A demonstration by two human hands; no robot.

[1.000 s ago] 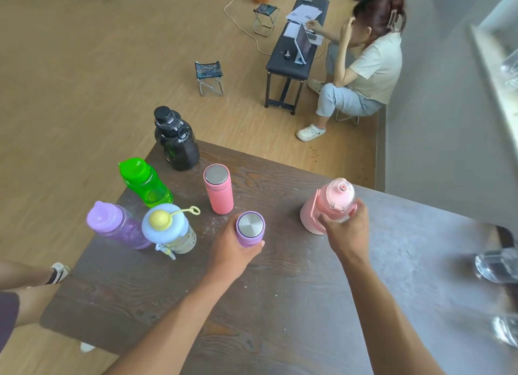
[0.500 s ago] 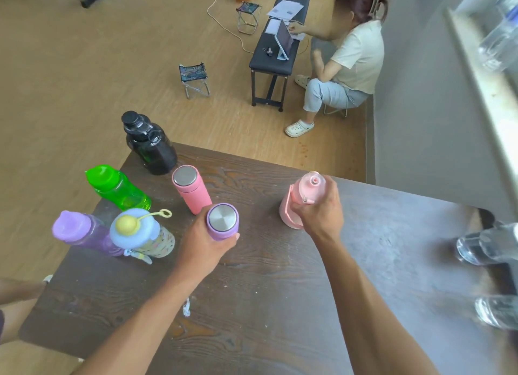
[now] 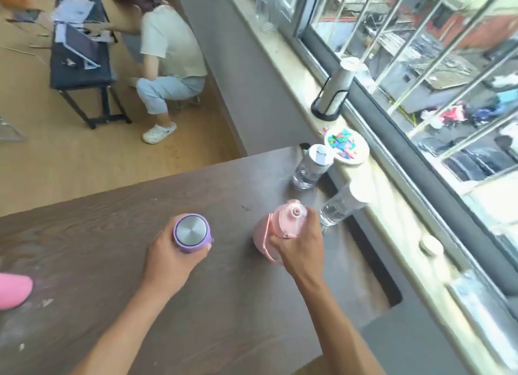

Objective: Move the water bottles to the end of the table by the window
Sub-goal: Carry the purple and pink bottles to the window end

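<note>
The purple bottle (image 3: 191,233) with its steel lid is in the left hand (image 3: 171,259), fingers wrapped round its body, above the dark wooden bench (image 3: 112,251). Right of it, nearer the window (image 3: 420,66), the right hand (image 3: 298,248) has its fingers closed on the pink bottle (image 3: 276,228) near its top. Beyond the pink bottle, two clear bottles (image 3: 309,167) stand at the bench's window end.
</note>
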